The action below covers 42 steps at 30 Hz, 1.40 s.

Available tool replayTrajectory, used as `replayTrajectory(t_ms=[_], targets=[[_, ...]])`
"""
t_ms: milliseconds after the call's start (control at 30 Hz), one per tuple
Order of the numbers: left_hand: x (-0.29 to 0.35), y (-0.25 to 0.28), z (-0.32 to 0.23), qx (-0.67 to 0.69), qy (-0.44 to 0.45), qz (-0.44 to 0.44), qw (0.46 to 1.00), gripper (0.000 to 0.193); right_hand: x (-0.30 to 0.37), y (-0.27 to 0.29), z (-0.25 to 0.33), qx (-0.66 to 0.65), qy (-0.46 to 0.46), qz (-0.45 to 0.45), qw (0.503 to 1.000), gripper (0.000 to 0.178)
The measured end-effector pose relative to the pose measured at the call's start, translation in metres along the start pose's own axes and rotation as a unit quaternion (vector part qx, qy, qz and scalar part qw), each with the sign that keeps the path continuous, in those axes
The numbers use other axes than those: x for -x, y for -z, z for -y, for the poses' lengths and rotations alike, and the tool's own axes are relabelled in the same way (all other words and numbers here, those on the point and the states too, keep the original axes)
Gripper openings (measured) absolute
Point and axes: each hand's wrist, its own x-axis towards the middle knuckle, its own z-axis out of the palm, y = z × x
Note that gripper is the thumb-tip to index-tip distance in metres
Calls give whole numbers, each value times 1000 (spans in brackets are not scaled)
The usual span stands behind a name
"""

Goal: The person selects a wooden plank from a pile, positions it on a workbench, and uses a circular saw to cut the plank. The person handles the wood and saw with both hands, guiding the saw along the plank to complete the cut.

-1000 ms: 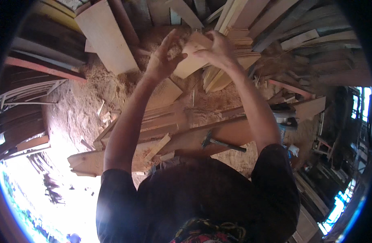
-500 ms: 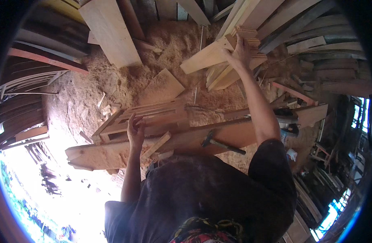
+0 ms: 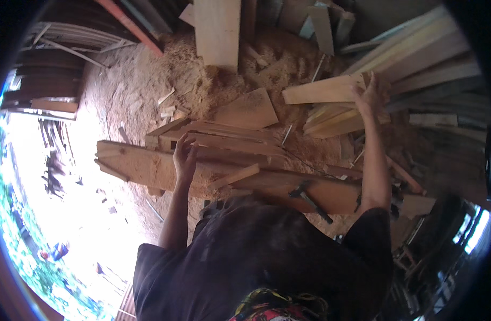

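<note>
Up at the right, my right hand (image 3: 369,96) has its fingers bent around the near-right end of a pale wooden board (image 3: 317,91), which rests across a stack of long planks (image 3: 411,48). The grip is partly hidden and a little blurred. My left hand (image 3: 185,156) is empty, its fingers loosely curled and apart. It is beside a slatted wooden frame (image 3: 229,142) that lies against a long, thick beam (image 3: 141,163). On the beam are a short wooden strip (image 3: 233,176) and a hammer (image 3: 312,202) with a dark head.
Sawdust (image 3: 189,69) covers the ground beyond the beam. A flat wood panel (image 3: 248,109) lies there, with small offcuts (image 3: 174,112) to its left. A wide plank (image 3: 217,37) stands out from the far side, near a red bar (image 3: 133,27). More timber is piled along the right.
The view has swung left, so the bench and planks appear further right. My right hand stays at the board's end. My left hand remains empty near the slatted frame.
</note>
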Motion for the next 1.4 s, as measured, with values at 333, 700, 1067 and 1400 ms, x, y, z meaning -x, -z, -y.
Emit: replayTrajectory(t_ms=[333,700,1067,1400], targets=[[-38,41,1,-113,-62,-62,990,42,1,-19,24,-6,79,-62,995,90],[-49,43,5,-398,-114,-63,908,29,-12,-26,184,-86,159,116,977,70],[-50,45,-16,-344,-57,-23,937,23,-144,-60,376,-94,268,201,938,65],[-51,52,-23,-348,-42,-2,937,18,-365,-56,545,62,346,-34,936,89]])
